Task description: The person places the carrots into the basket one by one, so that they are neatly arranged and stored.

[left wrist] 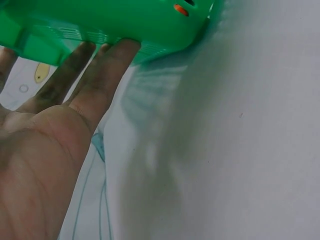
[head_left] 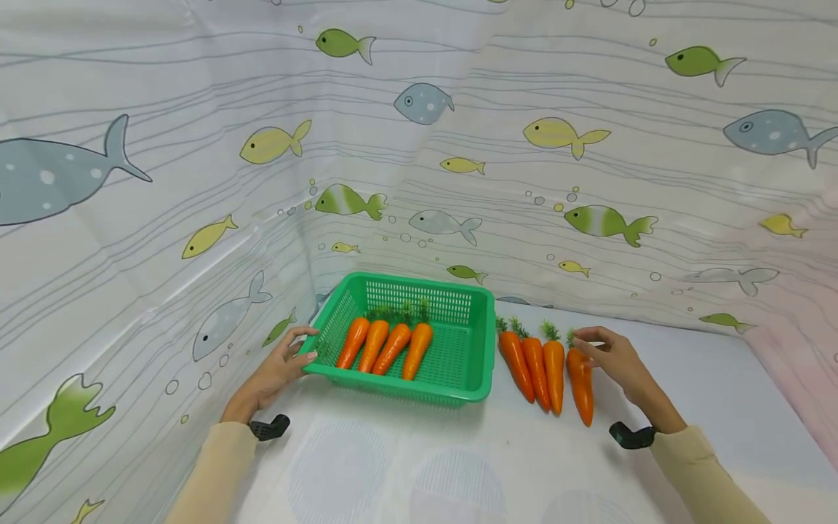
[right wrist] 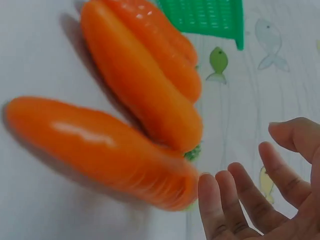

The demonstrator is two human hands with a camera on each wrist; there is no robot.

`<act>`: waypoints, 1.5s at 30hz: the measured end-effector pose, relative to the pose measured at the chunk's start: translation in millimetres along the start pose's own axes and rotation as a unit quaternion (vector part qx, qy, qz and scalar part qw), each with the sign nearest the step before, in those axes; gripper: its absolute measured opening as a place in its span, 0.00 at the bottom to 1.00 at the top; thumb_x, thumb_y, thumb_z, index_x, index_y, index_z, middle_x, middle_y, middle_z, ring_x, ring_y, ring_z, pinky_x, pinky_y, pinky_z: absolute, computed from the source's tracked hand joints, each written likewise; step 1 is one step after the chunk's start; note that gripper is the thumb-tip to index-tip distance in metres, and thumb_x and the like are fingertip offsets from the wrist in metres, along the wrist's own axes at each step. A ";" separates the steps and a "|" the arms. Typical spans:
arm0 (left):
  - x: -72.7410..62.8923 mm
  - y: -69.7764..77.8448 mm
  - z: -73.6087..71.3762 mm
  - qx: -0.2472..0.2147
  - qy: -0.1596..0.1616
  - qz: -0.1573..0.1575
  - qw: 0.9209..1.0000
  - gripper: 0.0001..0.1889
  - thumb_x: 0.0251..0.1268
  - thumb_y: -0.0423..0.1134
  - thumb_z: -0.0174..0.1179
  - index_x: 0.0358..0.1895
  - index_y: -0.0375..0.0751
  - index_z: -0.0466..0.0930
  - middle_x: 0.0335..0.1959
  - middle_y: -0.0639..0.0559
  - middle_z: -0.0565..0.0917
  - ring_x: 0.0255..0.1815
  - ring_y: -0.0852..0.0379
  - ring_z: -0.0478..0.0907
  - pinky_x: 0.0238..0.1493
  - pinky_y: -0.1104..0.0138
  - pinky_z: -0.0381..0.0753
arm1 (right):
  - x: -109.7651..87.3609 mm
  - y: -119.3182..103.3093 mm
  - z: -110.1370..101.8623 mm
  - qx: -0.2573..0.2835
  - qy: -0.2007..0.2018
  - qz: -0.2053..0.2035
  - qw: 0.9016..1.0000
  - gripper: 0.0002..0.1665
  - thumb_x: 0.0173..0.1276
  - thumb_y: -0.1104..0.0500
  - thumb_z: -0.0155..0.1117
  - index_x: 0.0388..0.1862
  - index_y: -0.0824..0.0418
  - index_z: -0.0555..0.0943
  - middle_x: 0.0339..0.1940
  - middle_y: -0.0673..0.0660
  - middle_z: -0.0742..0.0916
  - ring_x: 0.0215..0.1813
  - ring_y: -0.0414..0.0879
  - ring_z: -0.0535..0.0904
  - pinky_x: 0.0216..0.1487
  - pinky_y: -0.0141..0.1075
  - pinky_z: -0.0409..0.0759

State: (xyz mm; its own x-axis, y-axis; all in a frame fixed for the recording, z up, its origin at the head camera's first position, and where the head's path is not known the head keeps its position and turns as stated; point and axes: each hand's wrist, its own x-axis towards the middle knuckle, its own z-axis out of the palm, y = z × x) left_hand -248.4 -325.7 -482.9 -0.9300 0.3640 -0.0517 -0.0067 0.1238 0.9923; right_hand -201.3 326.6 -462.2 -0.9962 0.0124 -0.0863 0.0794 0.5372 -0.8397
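My left hand [head_left: 278, 371] is at the left end of a green plastic basket [head_left: 476, 386], its fingertips against the outer wall. In the left wrist view those fingers [left wrist: 107, 75] look nearly straight beside the basket [left wrist: 150, 25]. Several orange carrots [head_left: 391, 348] with green tops lie side by side in the basket's left half. Over the top of the rightmost loose carrot [head_left: 581, 389] hovers my right hand [head_left: 612, 356]. From the right wrist, its spread, slightly bent fingers [right wrist: 245, 200] show close to the thick end of that carrot [right wrist: 105, 150], with nothing between them.
Several more carrots [head_left: 533, 364] lie in a row just right of the basket, tops toward the back. Fish-patterned sheeting [head_left: 419, 167] rises behind and on the left. Under everything is a white tabletop [head_left: 524, 466].
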 end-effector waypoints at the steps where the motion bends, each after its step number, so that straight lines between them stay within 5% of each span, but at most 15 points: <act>1: -0.2 0.2 0.1 0.000 0.001 0.000 1.000 0.30 0.78 0.37 0.60 0.75 0.45 0.56 0.80 0.34 0.46 0.77 0.30 0.51 0.57 0.66 0.78 | 0.0 3.4 0.0 -0.001 0.003 0.001 1.000 0.39 0.78 0.37 0.58 0.72 0.65 0.72 0.68 0.69 0.77 0.57 0.60 0.81 0.59 0.56 0.80; 7: -0.7 0.3 0.2 0.003 0.001 0.005 1.000 0.30 0.78 0.37 0.58 0.75 0.46 0.56 0.81 0.34 0.44 0.78 0.30 0.47 0.57 0.67 0.77 | 2.3 23.4 0.9 -0.011 0.012 0.014 1.000 0.39 0.77 0.37 0.58 0.73 0.63 0.71 0.69 0.69 0.76 0.58 0.61 0.81 0.61 0.60 0.77; 12: -1.3 -1.7 0.7 0.006 0.002 0.006 1.000 0.30 0.78 0.38 0.58 0.75 0.45 0.56 0.80 0.35 0.45 0.77 0.32 0.50 0.58 0.66 0.78 | 4.7 34.9 3.4 -0.027 0.009 0.027 0.999 0.40 0.76 0.38 0.61 0.74 0.63 0.70 0.71 0.71 0.73 0.63 0.66 0.77 0.56 0.53 0.82; 16: -0.1 -5.4 0.1 0.004 0.004 0.005 1.000 0.30 0.78 0.37 0.59 0.75 0.45 0.56 0.79 0.37 0.50 0.74 0.35 0.55 0.59 0.64 0.78 | 7.1 38.7 4.7 -0.023 0.005 0.033 0.999 0.40 0.76 0.40 0.62 0.74 0.65 0.68 0.72 0.74 0.70 0.65 0.69 0.74 0.53 0.49 0.84; 24: -0.5 -10.2 -3.3 0.020 -0.004 0.011 1.000 0.29 0.79 0.37 0.57 0.76 0.46 0.55 0.81 0.38 0.45 0.79 0.32 0.46 0.64 0.55 0.73 | 11.4 45.7 10.8 -0.036 -0.011 0.044 0.998 0.45 0.73 0.36 0.65 0.75 0.64 0.68 0.73 0.74 0.69 0.65 0.69 0.74 0.52 0.50 0.83; 31: 1.7 -9.0 -2.5 0.019 -0.002 0.008 1.000 0.29 0.79 0.37 0.58 0.75 0.48 0.56 0.81 0.35 0.43 0.79 0.32 0.47 0.61 0.61 0.75 | 11.3 44.7 12.9 -0.055 -0.012 0.044 0.997 0.43 0.72 0.37 0.67 0.73 0.63 0.71 0.70 0.72 0.73 0.63 0.67 0.74 0.50 0.48 0.82; 39: 2.8 -10.2 -3.1 0.029 0.003 0.009 1.000 0.29 0.79 0.38 0.58 0.75 0.46 0.56 0.83 0.38 0.38 0.82 0.30 0.35 0.68 0.33 0.61 | 11.4 42.6 8.7 -0.046 -0.042 0.061 0.996 0.46 0.71 0.39 0.69 0.74 0.69 0.68 0.66 0.77 0.73 0.50 0.57 0.81 0.46 0.44 0.84; 45: 3.6 -11.0 -3.0 0.029 0.004 0.007 1.000 0.29 0.79 0.38 0.58 0.75 0.45 0.56 0.83 0.38 0.36 0.82 0.29 0.34 0.68 0.33 0.60 | 11.8 43.4 6.9 -0.044 -0.049 0.051 0.997 0.46 0.69 0.40 0.71 0.73 0.67 0.69 0.66 0.77 0.73 0.57 0.63 0.78 0.45 0.43 0.84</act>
State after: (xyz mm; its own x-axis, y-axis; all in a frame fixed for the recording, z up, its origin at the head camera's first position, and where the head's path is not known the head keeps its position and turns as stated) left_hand -252.8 -328.5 -493.7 -0.9328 0.3585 -0.0358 0.0280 0.1712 0.9848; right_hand -209.3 344.2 -503.4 -0.9745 -0.0089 -0.2240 0.1723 0.6097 -0.7737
